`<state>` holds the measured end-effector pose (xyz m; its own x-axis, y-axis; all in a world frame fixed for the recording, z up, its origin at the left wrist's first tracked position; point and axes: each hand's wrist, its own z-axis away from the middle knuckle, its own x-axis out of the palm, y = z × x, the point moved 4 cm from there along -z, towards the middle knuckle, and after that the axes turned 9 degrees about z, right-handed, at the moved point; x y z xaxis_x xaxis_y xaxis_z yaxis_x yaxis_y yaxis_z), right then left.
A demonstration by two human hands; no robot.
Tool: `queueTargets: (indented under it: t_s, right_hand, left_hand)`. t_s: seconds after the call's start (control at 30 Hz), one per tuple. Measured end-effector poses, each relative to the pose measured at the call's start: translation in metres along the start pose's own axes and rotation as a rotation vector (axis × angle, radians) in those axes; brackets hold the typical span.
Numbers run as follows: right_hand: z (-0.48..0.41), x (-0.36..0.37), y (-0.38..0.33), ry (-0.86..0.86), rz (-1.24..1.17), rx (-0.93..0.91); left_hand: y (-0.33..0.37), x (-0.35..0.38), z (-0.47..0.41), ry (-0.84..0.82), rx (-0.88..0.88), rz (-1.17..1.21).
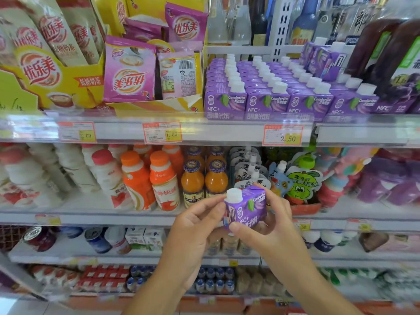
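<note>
Closest to the camera, both hands meet at chest height around a purple juice carton [250, 206], which hangs in the air in front of the shelving and rests on nothing. The right hand [276, 221] carries most of it: its thumb lies across the lower front face and its fingers are curled round the back and top edge. The left hand [195, 226] has its fingers curled in as well, and its fingertips pinch the carton's left edge just under the white cap [233, 195]. The carton is tilted, with the cap leaning toward the left hand and the printed front turned up to the viewer. Just behind it stand orange-capped bottles [162, 180] and glass juice bottles [216, 178] on the middle shelf. Higher and farther back, on the upper shelf [227, 130], is a packed block of matching purple cartons [266, 87] above a price label [283, 135] reading 2.50. The step in hand looks like checking or turning a single carton between picking it and shelving it. If it belongs with its fellows, the next move calls for righting it so the cap points up, turning the label outward, lifting it well above the middle shelf, and setting it into the block without knocking the front row.
</note>
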<state>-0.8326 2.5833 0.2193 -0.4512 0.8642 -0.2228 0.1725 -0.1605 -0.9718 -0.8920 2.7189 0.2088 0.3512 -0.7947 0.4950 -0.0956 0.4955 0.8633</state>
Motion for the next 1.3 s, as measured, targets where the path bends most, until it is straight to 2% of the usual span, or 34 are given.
queueTargets:
  t_s: [0.27, 0.47, 0.6, 0.73, 0.8, 0.93, 1.07, 1.13, 1.2, 1.3]
  right_hand:
    - [0.003, -0.008, -0.003, -0.144, -0.132, -0.091]
    - [0.003, -0.017, -0.005, -0.192, 0.195, -0.183]
    - [0.002, -0.017, -0.006, -0.227, 0.249, -0.230]
    - [-0.003, -0.019, -0.009, -0.284, 0.123, -0.253]
    - [-0.008, -0.019, -0.015, -0.259, 0.126, -0.296]
    - [-0.019, -0.024, -0.034, -0.144, 0.379, -0.454]
    - [-0.040, -0.033, -0.072, -0.083, 0.487, -0.598]
    - [-0.054, -0.036, -0.101, -0.084, 0.478, -0.601]
    - [-0.070, -0.038, -0.129, -0.082, 0.471, -0.591]
    - [-0.100, -0.039, -0.161, -0.019, 0.532, -0.627]
  left_hand:
    - [0.007, 0.000, 0.001, -0.157, -0.096, -0.104]
    - [0.012, -0.003, 0.000, -0.292, -0.137, -0.158]
    - [0.012, -0.007, -0.001, -0.286, -0.124, -0.179]
    - [0.012, -0.004, -0.004, -0.255, -0.138, -0.138]
    - [0.016, -0.002, -0.007, -0.237, -0.117, -0.135]
    - [0.027, 0.001, -0.015, -0.217, -0.045, -0.191]
    - [0.067, 0.018, -0.030, -0.265, 0.144, -0.281]
    - [0.094, 0.027, -0.039, -0.270, 0.296, -0.430]
    - [0.123, 0.028, -0.051, -0.146, 0.522, -0.726]
    - [0.163, 0.026, -0.068, 0.072, 1.021, -1.176]
